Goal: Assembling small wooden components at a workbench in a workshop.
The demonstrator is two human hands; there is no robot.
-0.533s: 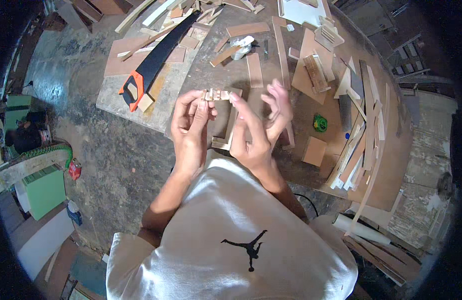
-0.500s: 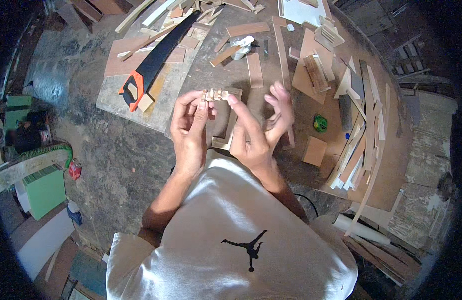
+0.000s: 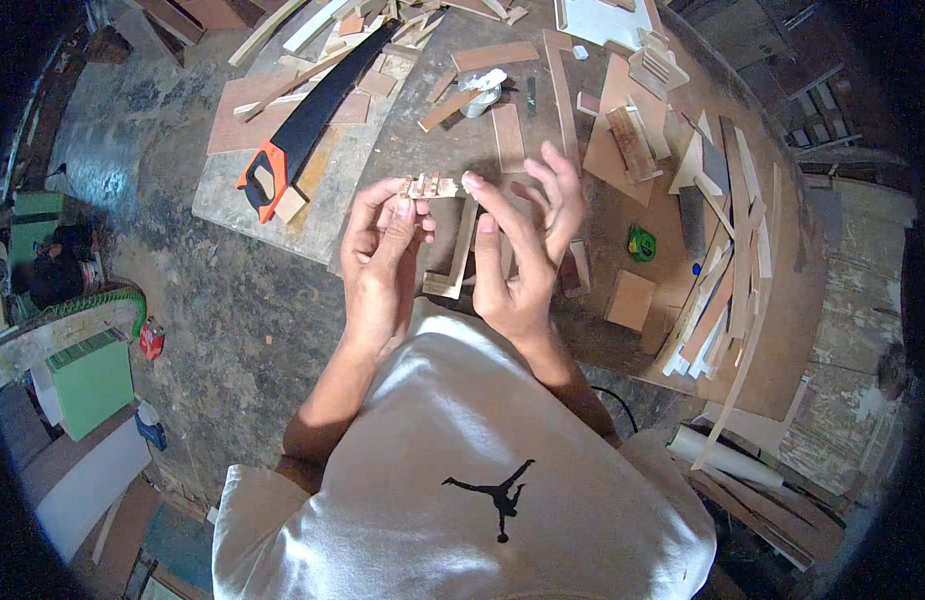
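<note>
— Above the surface (image 3: 432, 150), toward its near edge: which part is held?
— The small notched wooden piece (image 3: 430, 188). My left hand (image 3: 374, 270) pinches it; my right hand (image 3: 522, 265) is spread, index fingertip just beside the piece's right end.

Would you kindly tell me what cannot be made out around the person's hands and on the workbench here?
All in the head view:
- Small notched wooden piece: its left end is covered by the left hand; its finer joints are too small to read.
- Pale wooden strip: its full extent is hidden, partly by the right hand.
- White board: its far side is cut off by the top edge.
</note>
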